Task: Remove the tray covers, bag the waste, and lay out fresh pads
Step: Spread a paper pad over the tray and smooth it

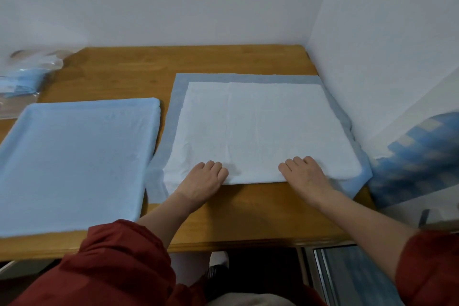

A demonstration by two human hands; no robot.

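Both hands are pressing down on the near edge of the white rectangular absorbent pad with its blue plastic border point(258, 129): the left hand point(202, 181) is lying flat with fingers loosely curled, the right hand point(306, 175) is doing likewise, and neither is pinching anything that shows. Beyond the fingertips the pad is spreading toward the white corner wall point(372, 45). Left of the left fingers, the pale blue covered rectangular tray point(74, 156) is sitting just beside the pad; whatever it holds is hidden. Far left, a clear plastic bag with blue contents point(22, 82) is being cut off by the frame. Bare wooden tabletop point(248, 213) is lying open behind the knuckles, toward the near edge.
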